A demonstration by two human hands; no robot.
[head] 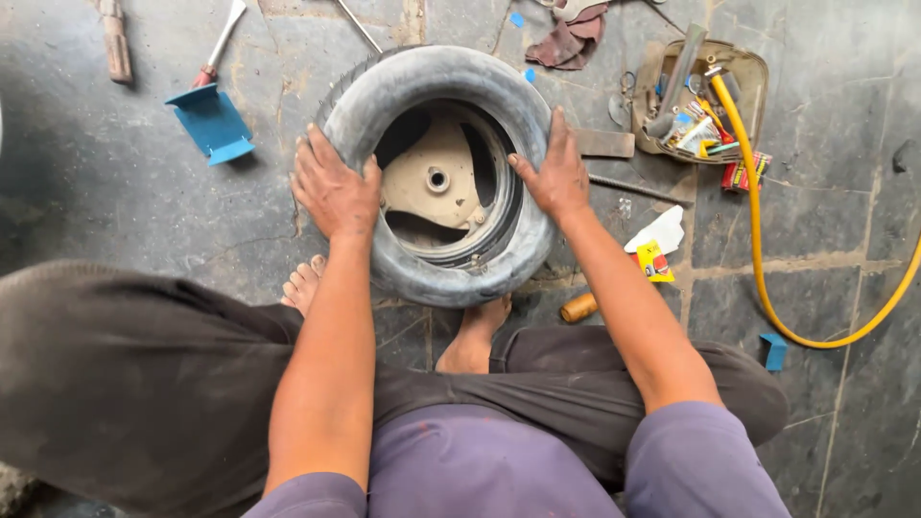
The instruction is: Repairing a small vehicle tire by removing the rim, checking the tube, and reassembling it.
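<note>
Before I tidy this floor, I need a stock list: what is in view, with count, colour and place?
tyre: one, grey-black, centre, around a tan wheel
scoop: one, blue, upper left
chisel: one, red-handled, above the scoop
rag: one, maroon, top centre
tray: one, tan, upper right, full of tools
hose: one, yellow, right
packet: one, yellow, right of the tyre
feet: two, bare, below the tyre
left hand: on the tyre's left side
right hand: on its right side
</note>
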